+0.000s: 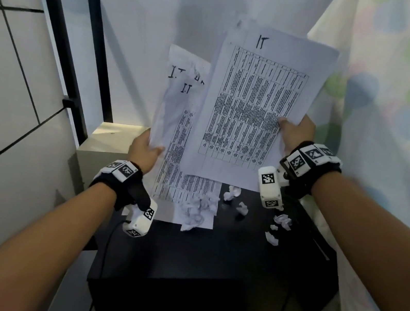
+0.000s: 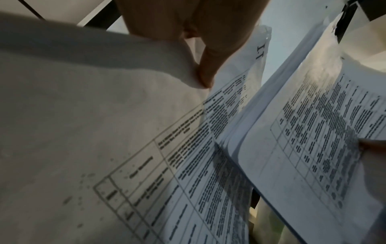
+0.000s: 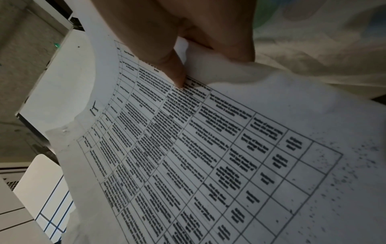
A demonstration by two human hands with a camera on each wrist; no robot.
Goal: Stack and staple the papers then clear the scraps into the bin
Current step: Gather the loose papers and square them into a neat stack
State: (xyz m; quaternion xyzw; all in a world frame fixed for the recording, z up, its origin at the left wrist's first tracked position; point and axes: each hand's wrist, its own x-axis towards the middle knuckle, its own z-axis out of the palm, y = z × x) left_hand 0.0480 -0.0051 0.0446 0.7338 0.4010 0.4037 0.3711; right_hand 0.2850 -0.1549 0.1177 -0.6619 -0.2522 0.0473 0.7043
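White paper in the right hand: the right hand [image 1: 295, 134] pinches a flat white printed sheet with a black table on it [image 1: 256, 104] by its lower right edge, thumb on top, and holds it up in the middle of the head view.
Crumpled paper in the left hand: the left hand [image 1: 144, 152] grips a creased white printed sheet [image 1: 178, 113] by its left edge, just left of the flat one and partly behind it.
Paper on the table: one more white printed sheet [image 1: 187, 190] lies flat on the black square table [image 1: 209, 251], below the two held sheets.
Scraps: small white crumpled paper bits [image 1: 241, 207] lie on the table, some on the lying sheet [image 1: 197, 211] and some to its right.
Stapler and bin: I cannot see either one.
Step now: I think the hands are bringing the two sheets together to make a stack.
Risk one: each sheet hangs from one edge only, so it may flop, bend or slip out.
Risk two: the creased sheet may not line up, so the stack could end up crooked.
Risk three: scraps sit on the lying sheet, so lifting it could spill them or trap them inside the stack.
Risk four: moving paper could blow the scraps near the right side off the table.
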